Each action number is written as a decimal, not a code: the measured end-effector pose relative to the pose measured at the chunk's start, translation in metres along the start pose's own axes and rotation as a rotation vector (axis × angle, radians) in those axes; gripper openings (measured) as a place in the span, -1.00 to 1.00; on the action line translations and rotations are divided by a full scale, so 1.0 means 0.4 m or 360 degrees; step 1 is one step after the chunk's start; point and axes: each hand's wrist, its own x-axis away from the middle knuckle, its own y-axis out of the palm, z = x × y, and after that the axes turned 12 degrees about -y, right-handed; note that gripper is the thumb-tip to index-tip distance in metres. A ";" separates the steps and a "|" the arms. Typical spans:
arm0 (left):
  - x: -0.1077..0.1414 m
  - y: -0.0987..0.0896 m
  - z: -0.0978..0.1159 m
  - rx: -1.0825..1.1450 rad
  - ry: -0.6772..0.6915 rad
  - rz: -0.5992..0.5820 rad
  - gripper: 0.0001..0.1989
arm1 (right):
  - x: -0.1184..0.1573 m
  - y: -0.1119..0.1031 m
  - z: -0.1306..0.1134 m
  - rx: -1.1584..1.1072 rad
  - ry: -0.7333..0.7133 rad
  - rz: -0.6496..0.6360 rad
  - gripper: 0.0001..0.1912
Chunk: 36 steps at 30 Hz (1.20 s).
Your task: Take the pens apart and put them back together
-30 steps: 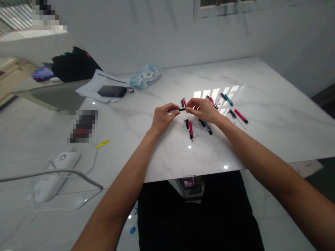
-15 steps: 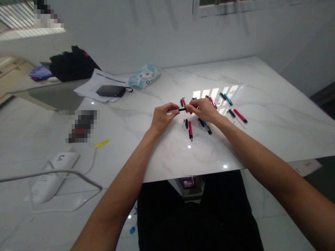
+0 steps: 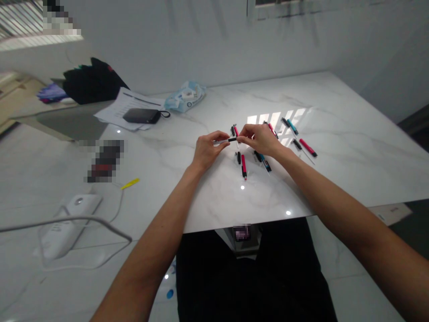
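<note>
Over the marble table (image 3: 214,201), my left hand (image 3: 209,150) pinches a thin pen piece (image 3: 232,140) with a pale shaft and a black end. The fingertips of my right hand (image 3: 258,139) are closed on the black end of the same piece. Around both hands lie pen parts: a red barrel (image 3: 244,166) with a black cap (image 3: 238,157) beside it, a teal barrel (image 3: 266,163) below my right hand, a teal barrel (image 3: 292,126) farther back, and a red barrel (image 3: 308,147) at the right. More red parts are partly hidden behind my right hand.
A blue-white plastic packet (image 3: 186,96) lies near the wall. A black pouch (image 3: 142,116) rests on papers (image 3: 115,109). At the left are a white power strip (image 3: 69,226) with a cable and a yellow item (image 3: 130,184). Black cloth (image 3: 92,82) sits at the far left.
My right fingers have shifted very slightly at the black end of the pen piece. My left hand keeps its hold, and the parts on the table have not moved.
</note>
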 end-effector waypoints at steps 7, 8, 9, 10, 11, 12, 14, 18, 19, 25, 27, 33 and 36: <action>-0.003 0.001 -0.005 0.0000 0.0007 0.0000 -0.83 | -0.004 0.004 -0.001 0.0030 0.0063 -0.0014 -0.65; -0.002 0.001 -0.004 -0.0006 0.0002 0.0000 -0.82 | -0.004 0.004 -0.003 0.0033 0.0068 -0.0009 -0.64; -0.002 0.001 -0.004 -0.0013 -0.0003 0.0003 -0.82 | -0.004 0.004 -0.005 0.0026 0.0061 -0.0003 -0.65; -0.002 0.001 -0.003 -0.0022 -0.0007 0.0007 -0.81 | -0.004 0.004 -0.008 0.0008 0.0043 0.0002 -0.67; -0.001 0.001 -0.002 -0.0033 -0.0008 0.0014 -0.81 | -0.003 0.004 -0.011 -0.0019 0.0019 0.0007 -0.69; -0.001 0.000 -0.002 -0.0050 -0.0007 0.0023 -0.82 | -0.002 0.004 -0.015 -0.0048 -0.0008 0.0012 -0.72; -0.001 -0.002 0.000 -0.0089 0.0006 0.0046 -0.83 | 0.000 0.004 -0.021 -0.0104 -0.0058 0.0018 -0.78; -0.007 -0.007 0.001 -0.0172 0.0065 0.0077 -0.88 | 0.003 0.008 -0.029 -0.0185 -0.0093 0.0026 -0.87; -0.009 -0.008 0.001 -0.0190 0.0084 0.0077 -0.89 | 0.003 0.009 -0.030 -0.0204 -0.0092 0.0026 -0.88; -0.016 -0.012 0.001 -0.0213 0.0136 0.0093 -0.92 | 0.003 0.013 -0.042 -0.0314 -0.0109 -0.0060 -0.87; -0.016 -0.012 0.001 -0.0230 0.0122 0.0105 -0.91 | 0.003 0.014 -0.048 -0.0365 -0.0141 -0.0107 -0.88; -0.016 -0.015 -0.005 -0.0267 0.0160 0.0127 -0.86 | 0.006 0.021 -0.059 -0.0410 -0.0208 -0.0163 -0.86; -0.017 -0.014 -0.011 -0.0278 0.0203 0.0130 -0.86 | 0.007 0.025 -0.058 -0.0434 -0.0237 -0.0174 -0.85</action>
